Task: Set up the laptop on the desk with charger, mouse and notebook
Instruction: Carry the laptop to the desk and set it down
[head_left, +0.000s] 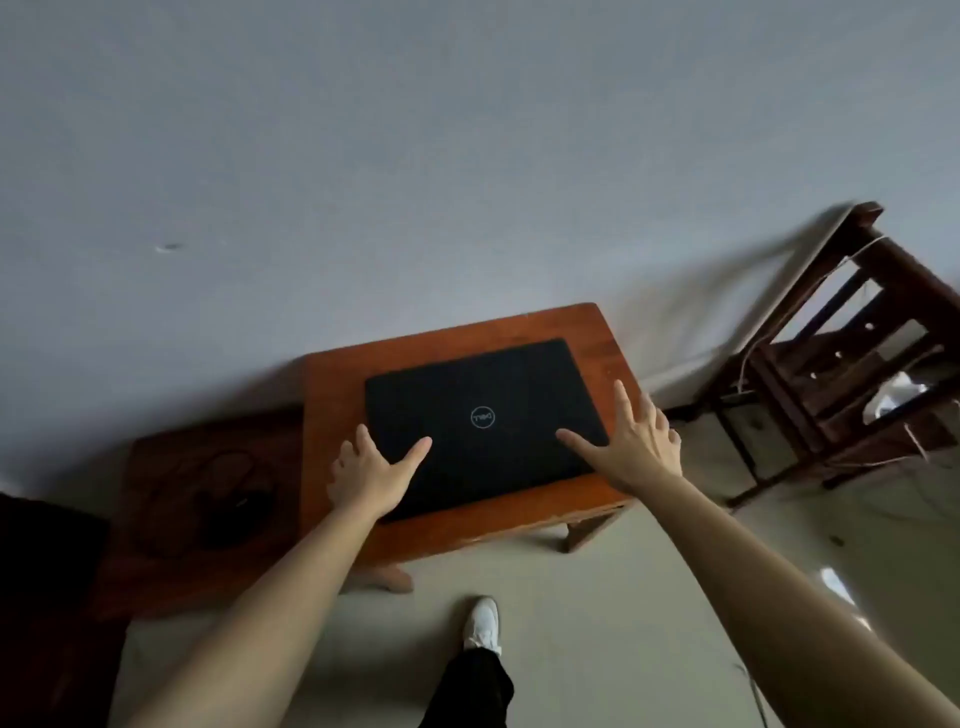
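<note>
A closed black laptop with a round logo lies flat on a small orange-brown wooden desk against the wall. My left hand rests at the laptop's near left corner, thumb spread over the lid. At the near right corner is my right hand, fingers spread, thumb on the lid. Neither hand holds anything. A coiled black charger cable with its brick lies on a lower, darker wooden table to the left. No mouse or notebook is in view.
A dark wooden chair frame with a white item and thin cords stands to the right of the desk. My white shoe and dark trouser leg are on the pale floor in front. A dark object fills the lower left.
</note>
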